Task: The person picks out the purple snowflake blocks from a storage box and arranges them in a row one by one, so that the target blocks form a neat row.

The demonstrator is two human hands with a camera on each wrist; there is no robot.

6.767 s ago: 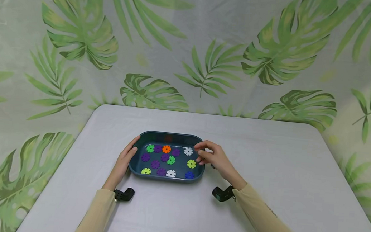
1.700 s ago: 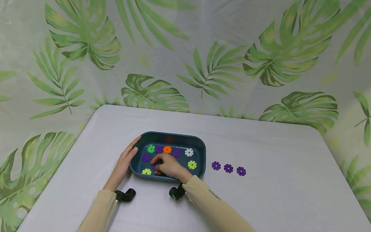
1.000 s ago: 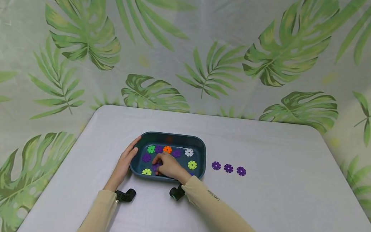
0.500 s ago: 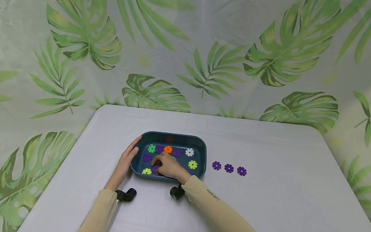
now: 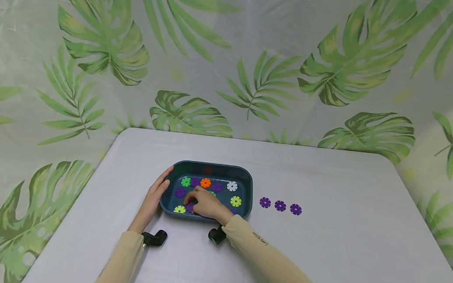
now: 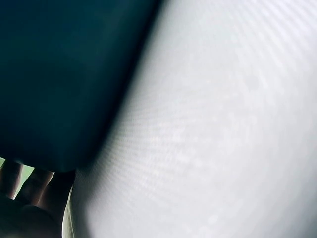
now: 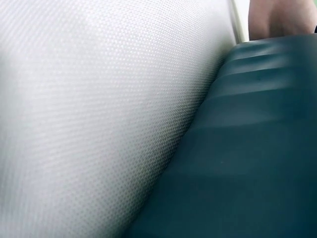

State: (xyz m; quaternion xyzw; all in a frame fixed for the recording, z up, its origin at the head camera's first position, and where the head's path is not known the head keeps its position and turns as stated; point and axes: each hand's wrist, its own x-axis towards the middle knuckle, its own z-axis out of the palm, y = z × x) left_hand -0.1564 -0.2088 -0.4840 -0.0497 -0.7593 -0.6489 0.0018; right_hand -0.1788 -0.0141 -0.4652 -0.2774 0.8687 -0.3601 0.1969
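Against tray (image 5: 224, 196): left hand (image 5: 153, 196) — straight fingers, touching
At purple disc (image 5: 189, 207): right hand (image 5: 205, 202) — curled fingers, grip unclear

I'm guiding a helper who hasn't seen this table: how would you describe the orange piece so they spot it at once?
On the white table, find the dark blue tray with the left hand at its left end. Along the tray's far side, look between two purple pieces. The round, notched orange piece there is the only orange one in view.
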